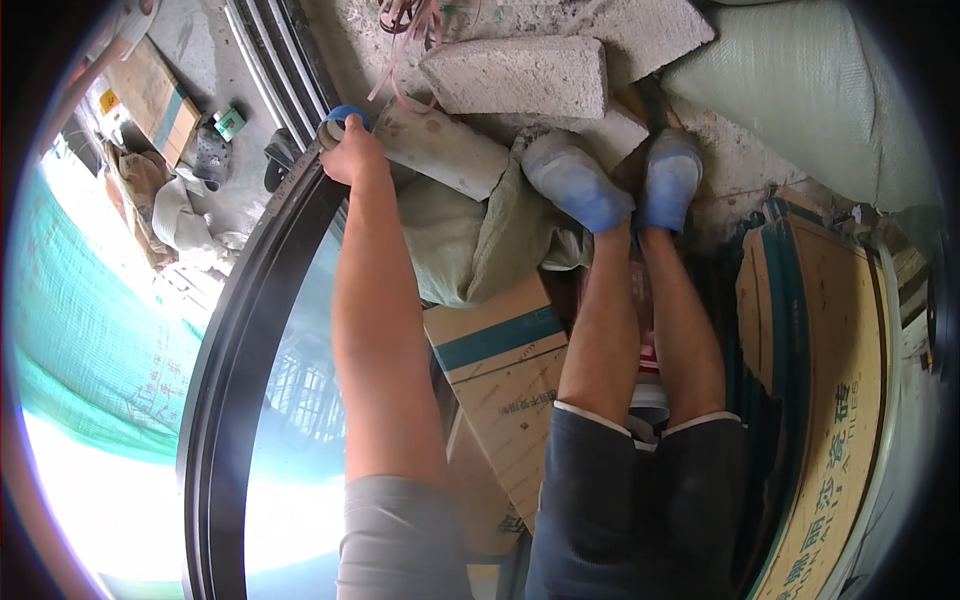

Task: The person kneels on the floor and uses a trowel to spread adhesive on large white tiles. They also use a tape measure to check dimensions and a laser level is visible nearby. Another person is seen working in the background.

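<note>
My left hand [354, 158] is closed around a roll of blue tape [347, 114], with the thumb over its near side. The roll sits against the black metal frame [215, 400] of a glass panel [300, 400], near the frame's far end. Bare and stretched out, my left forearm runs up from the lower edge, alongside the glass. Just right of the roll lies a dusty grey block [440, 150]. Nowhere in the picture does my right hand show.
Rough concrete slabs [515, 75] and pink strapping [425, 30] lie ahead. My dusty blue shoes [575, 180] stand behind a green woven sack [450, 240]. Cardboard cartons [500, 360] lean beside my legs; more cartons [820, 400] stand at right. Green netting [100, 320] hangs outside, left.
</note>
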`<state>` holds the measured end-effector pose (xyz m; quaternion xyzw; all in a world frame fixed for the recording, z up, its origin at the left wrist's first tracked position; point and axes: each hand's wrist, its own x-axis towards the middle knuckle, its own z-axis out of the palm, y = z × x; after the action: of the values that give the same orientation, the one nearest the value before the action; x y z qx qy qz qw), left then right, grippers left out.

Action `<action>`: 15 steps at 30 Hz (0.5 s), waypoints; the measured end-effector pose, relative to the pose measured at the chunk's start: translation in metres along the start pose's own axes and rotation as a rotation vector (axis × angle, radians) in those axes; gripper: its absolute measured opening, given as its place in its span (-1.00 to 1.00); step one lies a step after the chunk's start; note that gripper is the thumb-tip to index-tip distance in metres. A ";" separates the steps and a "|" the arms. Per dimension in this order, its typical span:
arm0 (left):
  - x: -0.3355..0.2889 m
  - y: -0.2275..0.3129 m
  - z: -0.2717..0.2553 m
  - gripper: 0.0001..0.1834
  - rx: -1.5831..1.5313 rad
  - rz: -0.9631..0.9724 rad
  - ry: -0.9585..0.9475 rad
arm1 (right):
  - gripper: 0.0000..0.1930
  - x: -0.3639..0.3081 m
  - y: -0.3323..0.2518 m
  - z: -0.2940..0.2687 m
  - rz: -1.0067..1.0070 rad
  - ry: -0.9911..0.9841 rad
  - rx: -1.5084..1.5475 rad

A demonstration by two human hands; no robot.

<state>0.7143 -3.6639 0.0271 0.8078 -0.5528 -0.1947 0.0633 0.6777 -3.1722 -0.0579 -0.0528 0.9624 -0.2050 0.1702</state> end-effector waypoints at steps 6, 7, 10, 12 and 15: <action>-0.009 0.021 -0.009 -0.39 -0.011 -0.043 -0.040 | -0.58 -0.007 0.015 0.011 0.004 -0.001 0.012; -0.010 0.022 -0.010 -0.39 0.028 -0.037 0.001 | -0.57 -0.008 0.015 0.012 0.005 -0.001 0.014; -0.011 0.023 -0.010 -0.35 0.078 -0.024 0.050 | -0.57 -0.009 0.015 0.012 0.006 -0.001 0.021; -0.008 0.024 -0.010 -0.34 0.067 0.011 0.038 | -0.57 -0.009 0.014 0.011 0.008 0.000 0.025; -0.001 0.028 -0.009 -0.29 0.092 0.123 0.045 | -0.57 -0.010 0.014 0.013 0.010 0.004 0.035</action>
<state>0.6936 -3.6751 0.0447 0.7784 -0.6083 -0.1466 0.0507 0.6911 -3.1629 -0.0716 -0.0444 0.9593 -0.2210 0.1702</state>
